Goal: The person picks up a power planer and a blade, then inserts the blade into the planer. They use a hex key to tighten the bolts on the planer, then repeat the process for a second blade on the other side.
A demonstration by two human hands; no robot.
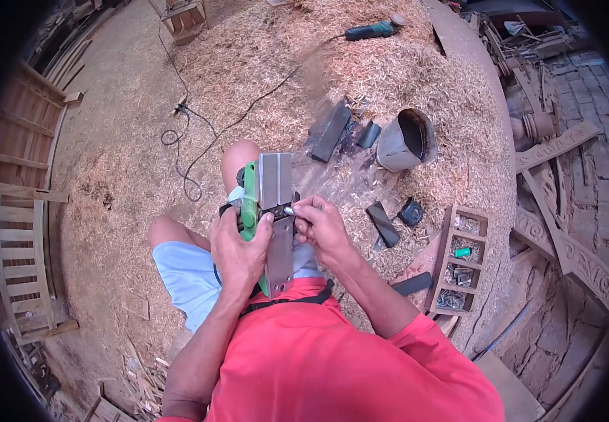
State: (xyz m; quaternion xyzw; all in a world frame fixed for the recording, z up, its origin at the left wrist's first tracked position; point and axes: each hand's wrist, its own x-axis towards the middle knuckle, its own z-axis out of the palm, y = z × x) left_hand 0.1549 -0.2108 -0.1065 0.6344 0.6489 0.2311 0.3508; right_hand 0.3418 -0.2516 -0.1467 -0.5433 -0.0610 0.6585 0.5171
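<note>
An electric planer [275, 179] with a green body lies upside down across my lap, its grey metal sole facing up. My left hand [239, 246] is wrapped around the planer's green side, the thumb pressed near the gap in the sole where the cutter drum sits. At the other side of that gap, my right hand [320, 224] pinches a small shiny metal piece between thumb and fingertips. The piece's tip touches or lies very near the drum; its exact kind is too small to make out.
To the right stand a wooden compartment box [449, 260] of small hardware and a bucket [403, 144] of dark liquid. A dark block [331, 131], a sharpening-stone-like bar [383, 224] and a tape measure [410, 212] lie nearby. An angle grinder [375, 29] and its cable rest on wood shavings.
</note>
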